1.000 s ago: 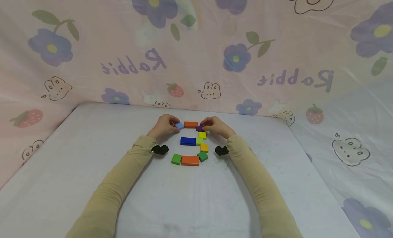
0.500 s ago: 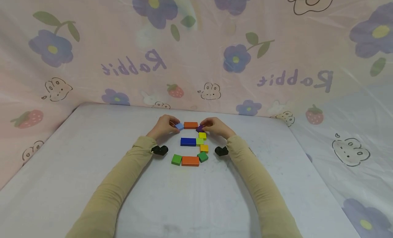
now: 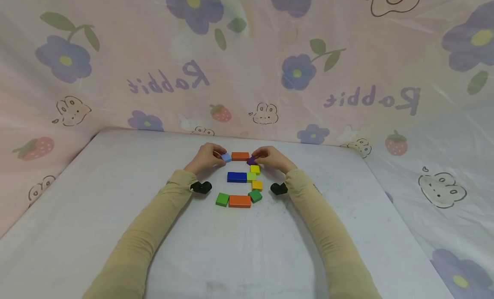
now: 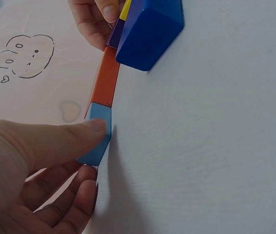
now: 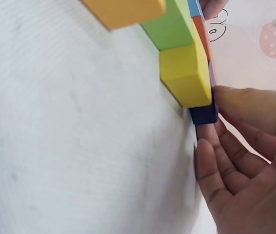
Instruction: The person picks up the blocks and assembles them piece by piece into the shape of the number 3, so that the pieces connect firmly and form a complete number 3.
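At the far end of a block figure, my left hand (image 3: 206, 156) pinches a light blue block (image 4: 100, 113) between thumb and fingers. That block meets the left end of an orange block (image 3: 240, 156). On the orange block's other end is a purple block (image 3: 251, 161), pinched by my right hand (image 3: 273, 158). In the right wrist view the purple block is partly hidden behind a yellow block (image 5: 186, 78), with my thumb and fingertips at its sides. Both held blocks sit angled against the orange one.
Nearer me lie a dark blue block (image 3: 236, 177), a light green block (image 3: 251, 176) and an amber block (image 3: 257, 185). The front row has a green block (image 3: 222, 199), another orange block (image 3: 239, 201) and a dark green block (image 3: 255, 196). A patterned curtain (image 3: 247, 76) rises behind the white table (image 3: 193, 256).
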Motion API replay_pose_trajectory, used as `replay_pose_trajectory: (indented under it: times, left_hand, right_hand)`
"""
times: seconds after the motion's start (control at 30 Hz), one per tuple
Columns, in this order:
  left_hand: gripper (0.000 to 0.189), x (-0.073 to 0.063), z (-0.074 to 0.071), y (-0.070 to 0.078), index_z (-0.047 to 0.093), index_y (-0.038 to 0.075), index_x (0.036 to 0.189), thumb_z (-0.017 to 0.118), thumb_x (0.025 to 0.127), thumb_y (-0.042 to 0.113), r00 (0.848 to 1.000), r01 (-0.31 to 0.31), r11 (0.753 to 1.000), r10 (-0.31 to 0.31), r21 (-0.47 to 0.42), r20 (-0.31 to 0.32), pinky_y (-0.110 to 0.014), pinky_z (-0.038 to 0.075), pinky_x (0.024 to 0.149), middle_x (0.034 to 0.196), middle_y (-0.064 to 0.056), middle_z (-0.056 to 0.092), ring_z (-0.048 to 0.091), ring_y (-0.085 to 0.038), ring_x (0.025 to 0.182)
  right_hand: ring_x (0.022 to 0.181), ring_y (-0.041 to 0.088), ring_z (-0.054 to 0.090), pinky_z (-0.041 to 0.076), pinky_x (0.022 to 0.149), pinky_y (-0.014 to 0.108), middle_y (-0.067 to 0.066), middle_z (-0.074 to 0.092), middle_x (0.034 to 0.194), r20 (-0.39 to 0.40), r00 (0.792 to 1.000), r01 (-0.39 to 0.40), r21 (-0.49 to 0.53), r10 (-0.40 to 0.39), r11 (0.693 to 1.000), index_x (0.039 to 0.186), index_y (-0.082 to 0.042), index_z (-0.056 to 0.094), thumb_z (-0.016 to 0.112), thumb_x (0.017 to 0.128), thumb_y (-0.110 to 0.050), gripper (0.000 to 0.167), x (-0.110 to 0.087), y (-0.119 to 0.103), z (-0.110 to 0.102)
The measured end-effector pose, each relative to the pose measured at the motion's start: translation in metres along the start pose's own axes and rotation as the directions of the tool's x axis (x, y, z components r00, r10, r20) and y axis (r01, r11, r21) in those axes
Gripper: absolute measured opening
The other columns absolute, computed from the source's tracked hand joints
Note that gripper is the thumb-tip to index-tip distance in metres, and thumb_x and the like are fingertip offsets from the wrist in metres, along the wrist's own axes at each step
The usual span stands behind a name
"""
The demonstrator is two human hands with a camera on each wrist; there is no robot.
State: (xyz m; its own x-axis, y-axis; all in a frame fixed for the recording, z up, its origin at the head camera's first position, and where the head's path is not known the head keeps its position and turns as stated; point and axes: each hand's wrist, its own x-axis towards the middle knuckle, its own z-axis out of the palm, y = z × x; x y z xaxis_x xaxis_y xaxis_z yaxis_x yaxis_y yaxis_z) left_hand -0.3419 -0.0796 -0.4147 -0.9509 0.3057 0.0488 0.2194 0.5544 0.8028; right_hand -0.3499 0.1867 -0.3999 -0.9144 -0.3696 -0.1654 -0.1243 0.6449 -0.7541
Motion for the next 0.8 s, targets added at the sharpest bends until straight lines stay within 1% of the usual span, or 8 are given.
replay_pose_trajectory:
  times: [0.23,0.5,0.63,0.8]
  left_hand:
    - [0.041,0.0008,0.0007,0.0008,0.065,0.002,0.117,0.076,0.078,0.0,1.0,0.004,1.0,-0.004,-0.007,0.004,-0.035,0.048,0.087,0.113,-0.013,0.062,0.057,-0.025,0.096]
    - [0.041,0.003,0.0003,-0.0016,0.064,0.002,0.117,0.076,0.078,0.001,1.0,-0.007,1.0,0.007,-0.006,0.004,-0.035,0.048,0.088,0.114,-0.013,0.063,0.057,-0.025,0.097]
    - [0.041,0.0022,-0.0002,-0.0027,0.064,0.003,0.117,0.076,0.078,0.001,1.0,0.003,1.0,-0.003,-0.008,0.003,-0.035,0.048,0.088,0.113,-0.012,0.063,0.057,-0.025,0.098]
    - [0.041,0.0001,-0.0015,-0.0037,0.064,0.002,0.117,0.077,0.078,0.002,1.0,-0.003,1.0,0.003,-0.011,0.002,-0.036,0.048,0.089,0.113,-0.013,0.063,0.057,-0.025,0.098]
  right_hand:
    - [0.103,0.026,0.055,0.042,0.097,0.038,0.012,0.062,0.114,0.005,1.0,0.001,-0.001,-0.001,1.0,0.12,-0.005,0.061,0.059,0.094,-0.01,0.027,-0.0014,-0.0003,-0.0003]
    - [0.103,0.025,0.055,0.042,0.096,0.038,0.012,0.062,0.114,0.001,1.0,0.015,-0.007,-0.015,1.0,0.12,-0.005,0.062,0.06,0.094,-0.01,0.027,-0.0003,0.0018,-0.0002]
    - [0.103,0.025,0.055,0.042,0.096,0.038,0.012,0.062,0.114,0.004,1.0,0.01,0.001,-0.01,1.0,0.121,-0.005,0.061,0.06,0.094,-0.01,0.027,-0.0004,0.0015,-0.0001]
    - [0.103,0.025,0.054,0.044,0.093,0.037,0.011,0.061,0.114,0.001,1.0,0.0,0.003,0.0,1.0,0.122,-0.007,0.06,0.06,0.095,-0.014,0.029,-0.0009,0.0013,0.0001]
